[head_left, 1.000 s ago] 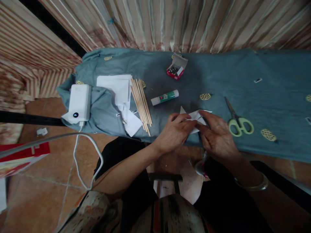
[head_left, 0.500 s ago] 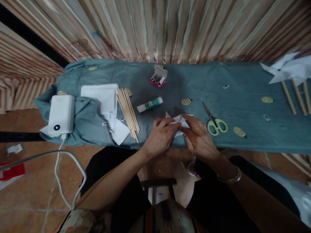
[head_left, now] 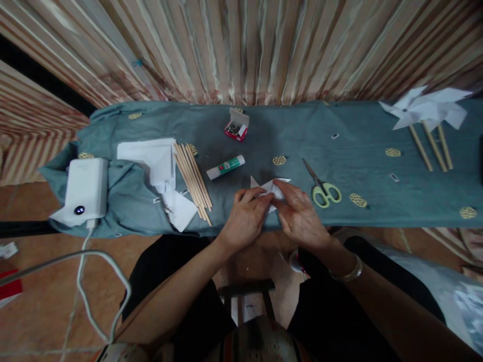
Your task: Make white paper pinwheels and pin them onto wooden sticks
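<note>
A white paper pinwheel [head_left: 270,187] with pointed blades lies near the table's front edge, partly hidden by my fingers. My left hand [head_left: 247,211] is closed on its left side, fingertips pressed to the folded middle. From the right, my right hand [head_left: 300,211] pinches the same paper, thumb and fingers close to the left hand's. Right of the hands rest scissors [head_left: 322,190] with light green handles. A glue stick [head_left: 225,167] lies beyond the left hand, and a small open red box [head_left: 237,125] of shiny metal pins stands farther back.
Several wooden sticks [head_left: 193,183] lie left of the hands beside stacked white paper [head_left: 147,151]. A white power bank [head_left: 86,188] with a cable sits at the left end. Finished paper pinwheels [head_left: 426,108] on sticks lie at the far right of the cloth-covered table [head_left: 362,151].
The view has turned slightly right, so the table things appear shifted left. Both hands stay on the paper pinwheel with only small finger movement.
</note>
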Tool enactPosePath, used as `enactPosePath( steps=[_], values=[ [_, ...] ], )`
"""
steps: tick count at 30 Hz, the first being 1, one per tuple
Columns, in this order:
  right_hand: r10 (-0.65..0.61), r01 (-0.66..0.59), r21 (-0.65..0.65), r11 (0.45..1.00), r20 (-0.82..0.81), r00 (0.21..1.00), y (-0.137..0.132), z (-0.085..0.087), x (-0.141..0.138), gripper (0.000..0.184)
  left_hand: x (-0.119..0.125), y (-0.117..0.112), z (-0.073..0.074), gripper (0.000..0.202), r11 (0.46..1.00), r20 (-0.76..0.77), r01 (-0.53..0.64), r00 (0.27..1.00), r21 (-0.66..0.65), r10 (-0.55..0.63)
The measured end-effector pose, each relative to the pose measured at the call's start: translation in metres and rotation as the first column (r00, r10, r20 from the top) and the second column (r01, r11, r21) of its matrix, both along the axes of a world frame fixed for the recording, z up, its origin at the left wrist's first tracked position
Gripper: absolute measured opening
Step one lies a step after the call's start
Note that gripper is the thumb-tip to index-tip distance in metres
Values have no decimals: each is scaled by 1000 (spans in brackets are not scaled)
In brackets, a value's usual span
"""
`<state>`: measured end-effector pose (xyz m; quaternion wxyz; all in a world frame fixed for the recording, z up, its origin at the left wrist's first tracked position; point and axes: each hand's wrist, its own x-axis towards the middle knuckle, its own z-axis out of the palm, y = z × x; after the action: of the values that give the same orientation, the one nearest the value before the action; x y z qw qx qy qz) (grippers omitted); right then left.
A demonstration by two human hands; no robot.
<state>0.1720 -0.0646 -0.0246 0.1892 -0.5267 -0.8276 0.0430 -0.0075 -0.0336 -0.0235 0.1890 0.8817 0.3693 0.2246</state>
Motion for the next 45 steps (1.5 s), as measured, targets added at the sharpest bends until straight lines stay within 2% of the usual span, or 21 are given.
enactPosePath(
  steps=[8, 16, 24, 36, 40, 45],
  values=[
    [-4, 4, -3, 1000, -45, 999, -1, -5, -2, 41, 3, 4, 4, 36, 997, -5, -18, 1000, -74, 17],
    [2, -3, -13, 1000, -94, 996, 1, -1, 4, 37, 2, 7, -3, 38, 988, 73, -53, 995, -148, 64],
    [26, -25, 30, 999, -57, 998, 0, -3, 6, 34, -1, 1, -1, 40, 997, 3, -14, 1000, -82, 14],
    [26, -24, 49, 998, -55, 998, 1, -6, 3, 34, 1, 4, 2, 35, 997, 10, -35, 999, -71, 35],
    [12, -11, 29, 1000, -61, 998, 0, -5, 3, 33, 2, 7, 0, 36, 994, 17, -46, 999, -97, 48],
    [-34, 25, -64, 998, -132, 991, -1, -2, 6, 38, 1, 6, 2, 36, 987, 77, -64, 994, -146, 76]
  ],
)
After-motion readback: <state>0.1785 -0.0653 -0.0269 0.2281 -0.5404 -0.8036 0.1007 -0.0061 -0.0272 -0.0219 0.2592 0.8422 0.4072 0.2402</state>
